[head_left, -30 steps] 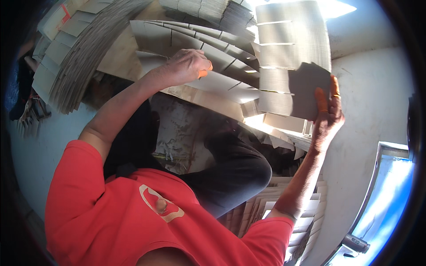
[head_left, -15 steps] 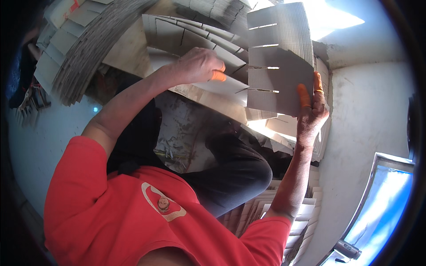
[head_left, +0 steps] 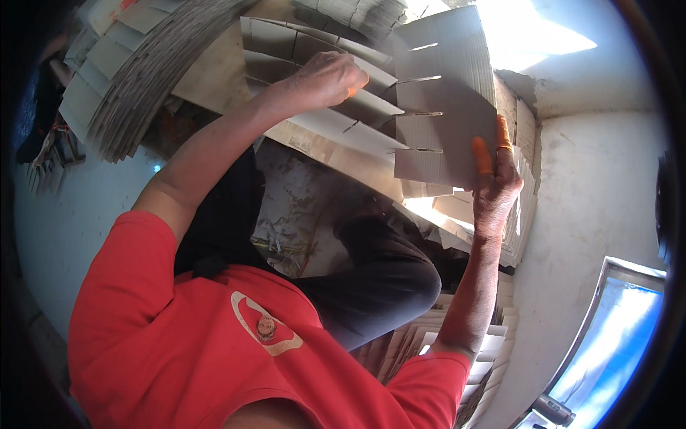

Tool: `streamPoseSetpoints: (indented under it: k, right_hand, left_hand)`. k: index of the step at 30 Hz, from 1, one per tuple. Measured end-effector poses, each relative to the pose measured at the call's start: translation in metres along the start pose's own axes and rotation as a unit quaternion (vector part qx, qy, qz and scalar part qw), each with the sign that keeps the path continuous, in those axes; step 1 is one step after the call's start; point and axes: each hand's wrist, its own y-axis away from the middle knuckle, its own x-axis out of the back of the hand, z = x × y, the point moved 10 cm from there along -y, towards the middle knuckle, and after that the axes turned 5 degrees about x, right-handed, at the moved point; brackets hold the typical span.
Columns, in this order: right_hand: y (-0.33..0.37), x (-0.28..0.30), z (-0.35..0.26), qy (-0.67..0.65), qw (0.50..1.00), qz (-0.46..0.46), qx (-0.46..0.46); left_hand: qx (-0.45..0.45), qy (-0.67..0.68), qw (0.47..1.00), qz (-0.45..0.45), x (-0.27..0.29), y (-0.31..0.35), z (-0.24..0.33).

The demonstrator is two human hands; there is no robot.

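My right hand (head_left: 498,187), with orange finger covers, grips the right edge of an upright stack of slotted cardboard pieces (head_left: 450,96). Several slots run in from the stack's left side. Long grey cardboard strips (head_left: 364,132) with narrow cuts stand on edge to its left, their right ends meeting the slotted side. My left hand (head_left: 330,80), also with orange on its fingers, is closed over the middle of these strips. It seems to pinch one strip's upper edge, though the fingertips are partly hidden.
Under the strips lies a wooden board (head_left: 307,143). A large curved stack of cardboard (head_left: 168,71) stands at the far left. More cardboard pieces (head_left: 486,357) are piled near my right elbow, beside a pale wall (head_left: 593,186). Bright sunlight falls at the far right.
My left hand has moved up, farther from me, across the strips. My right hand and the slotted stack have shifted slightly left in the picture, with the grip kept.
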Motion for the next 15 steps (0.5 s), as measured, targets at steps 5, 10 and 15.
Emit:
streamPoseSetpoints:
  k: [5,10,15]
  right_hand:
    - [0.002,0.005,-0.011,0.0,0.993,0.042,0.107]
    - [0.005,-0.011,0.001,-0.048,0.997,-0.017,0.051]
    - [-0.003,-0.025,-0.019,-0.12,0.987,-0.106,-0.012]
  left_hand:
    - [0.011,0.039,0.997,-0.061,0.003,-0.004,0.002]
    - [-0.003,-0.014,0.994,0.106,0.033,-0.037,-0.017]
    - [-0.003,-0.113,0.994,0.004,0.011,-0.071,-0.043]
